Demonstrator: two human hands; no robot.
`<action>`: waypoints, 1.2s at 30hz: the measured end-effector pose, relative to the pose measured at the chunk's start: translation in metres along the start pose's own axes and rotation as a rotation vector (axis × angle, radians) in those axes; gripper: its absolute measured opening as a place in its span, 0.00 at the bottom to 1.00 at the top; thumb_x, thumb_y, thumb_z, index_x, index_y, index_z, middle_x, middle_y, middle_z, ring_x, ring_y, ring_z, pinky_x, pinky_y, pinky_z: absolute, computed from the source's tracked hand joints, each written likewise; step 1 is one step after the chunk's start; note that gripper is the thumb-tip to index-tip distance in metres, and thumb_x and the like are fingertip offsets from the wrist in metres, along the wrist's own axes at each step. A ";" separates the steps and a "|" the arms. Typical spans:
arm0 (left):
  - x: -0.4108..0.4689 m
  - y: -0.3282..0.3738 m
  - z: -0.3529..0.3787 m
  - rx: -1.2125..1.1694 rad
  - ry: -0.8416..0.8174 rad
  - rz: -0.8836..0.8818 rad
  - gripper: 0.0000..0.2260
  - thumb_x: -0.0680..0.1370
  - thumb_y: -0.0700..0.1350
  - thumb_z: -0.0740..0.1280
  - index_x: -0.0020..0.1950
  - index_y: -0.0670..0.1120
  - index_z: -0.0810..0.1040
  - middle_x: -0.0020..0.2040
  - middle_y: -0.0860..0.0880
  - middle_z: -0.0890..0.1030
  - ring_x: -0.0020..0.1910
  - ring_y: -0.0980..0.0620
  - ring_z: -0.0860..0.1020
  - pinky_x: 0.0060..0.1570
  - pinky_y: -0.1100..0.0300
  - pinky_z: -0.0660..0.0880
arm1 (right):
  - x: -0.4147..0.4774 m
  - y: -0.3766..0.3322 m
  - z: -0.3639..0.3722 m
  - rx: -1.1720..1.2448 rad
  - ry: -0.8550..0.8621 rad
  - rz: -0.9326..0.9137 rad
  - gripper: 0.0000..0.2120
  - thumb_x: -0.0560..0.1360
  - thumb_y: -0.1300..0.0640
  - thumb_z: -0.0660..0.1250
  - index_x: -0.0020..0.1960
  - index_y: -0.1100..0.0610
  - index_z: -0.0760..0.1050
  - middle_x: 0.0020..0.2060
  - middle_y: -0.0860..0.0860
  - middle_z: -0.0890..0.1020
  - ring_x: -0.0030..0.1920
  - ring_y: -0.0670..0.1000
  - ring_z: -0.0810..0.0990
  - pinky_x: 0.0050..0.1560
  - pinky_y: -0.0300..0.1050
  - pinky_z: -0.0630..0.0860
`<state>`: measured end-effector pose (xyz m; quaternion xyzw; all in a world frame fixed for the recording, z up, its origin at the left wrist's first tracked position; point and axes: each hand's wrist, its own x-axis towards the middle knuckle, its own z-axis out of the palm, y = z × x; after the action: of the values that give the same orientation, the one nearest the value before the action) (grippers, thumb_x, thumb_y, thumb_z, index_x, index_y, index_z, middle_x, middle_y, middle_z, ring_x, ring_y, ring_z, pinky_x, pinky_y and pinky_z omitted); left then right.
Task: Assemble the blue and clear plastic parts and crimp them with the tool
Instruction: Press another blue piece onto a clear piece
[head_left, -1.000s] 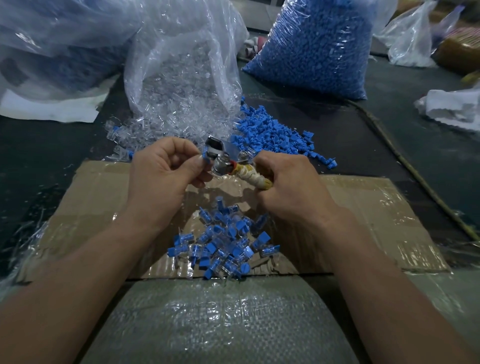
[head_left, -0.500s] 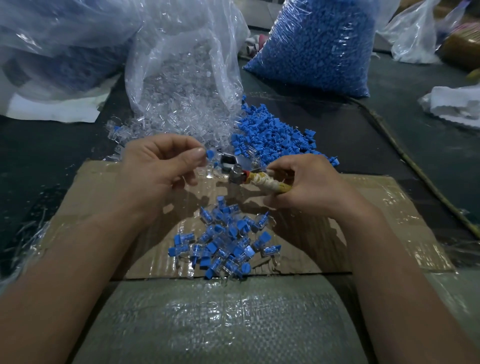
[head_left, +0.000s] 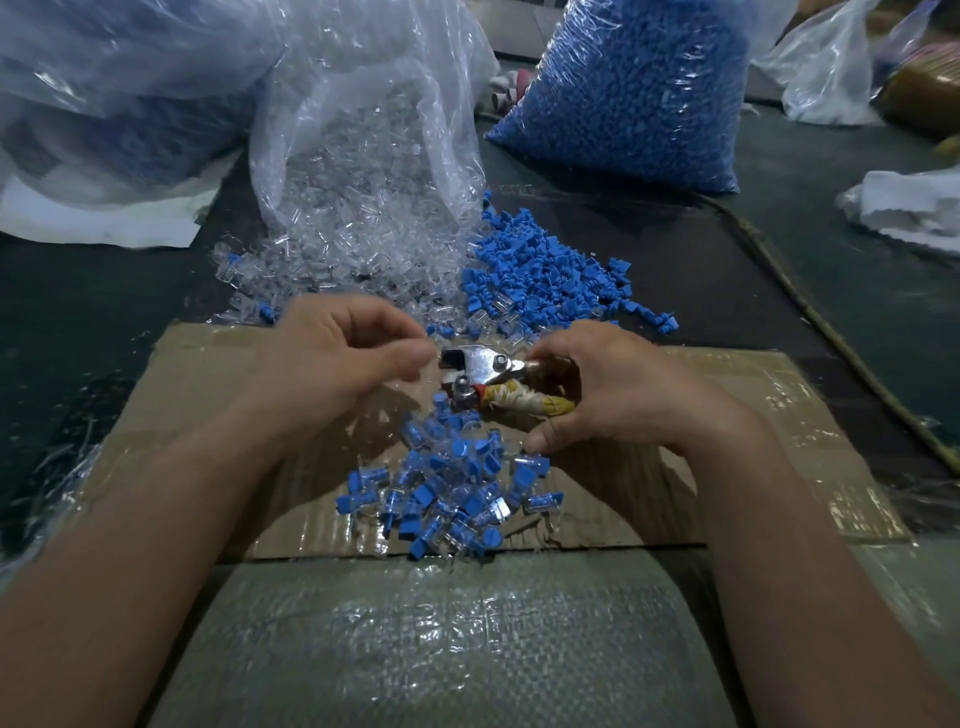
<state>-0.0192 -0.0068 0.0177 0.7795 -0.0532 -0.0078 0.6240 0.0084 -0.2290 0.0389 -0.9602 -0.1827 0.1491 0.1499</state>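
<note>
Crimping tool (head_left: 480, 365): our right hand (head_left: 623, 387) grips it, nose toward left hand (head_left: 332, 364), whose curled fingers (head_left: 402, 358) hold we cannot tell what.

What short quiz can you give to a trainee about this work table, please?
1. True or false: no hand holds the metal crimping tool with the tape-wrapped handle.
2. The heap of assembled blue and clear plastic parts lies on: A) the brown cardboard sheet; B) the transparent bag of clear parts; C) the large bag of blue parts.
3. Fill the gap: the loose blue plastic parts lie to the person's ___ of the spilled clear plastic parts.
Key: 1 false, the right hand grips the tool; 2 A; 3 right.
</note>
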 end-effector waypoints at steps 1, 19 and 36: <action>0.002 -0.004 -0.001 0.082 0.131 0.027 0.03 0.65 0.46 0.71 0.37 0.50 0.80 0.31 0.52 0.82 0.28 0.60 0.79 0.30 0.72 0.74 | -0.001 0.000 0.000 -0.001 -0.007 0.004 0.36 0.57 0.39 0.75 0.61 0.46 0.69 0.43 0.37 0.66 0.50 0.44 0.67 0.45 0.43 0.64; 0.021 -0.026 0.004 0.774 0.203 0.191 0.10 0.74 0.48 0.69 0.54 0.48 0.81 0.44 0.51 0.74 0.44 0.54 0.72 0.47 0.59 0.66 | 0.001 0.009 -0.003 0.038 0.015 -0.043 0.34 0.61 0.34 0.68 0.64 0.46 0.71 0.44 0.34 0.67 0.45 0.35 0.66 0.40 0.32 0.61; 0.005 -0.006 0.002 -0.304 0.172 -0.185 0.11 0.62 0.44 0.69 0.44 0.48 0.81 0.36 0.49 0.83 0.31 0.55 0.81 0.30 0.62 0.78 | 0.017 0.038 -0.002 0.316 0.599 0.268 0.04 0.74 0.53 0.67 0.41 0.49 0.76 0.34 0.40 0.77 0.37 0.39 0.75 0.40 0.40 0.71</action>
<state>-0.0144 -0.0080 0.0119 0.6756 0.0742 -0.0066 0.7335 0.0352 -0.2563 0.0238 -0.9417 0.0222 -0.0939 0.3222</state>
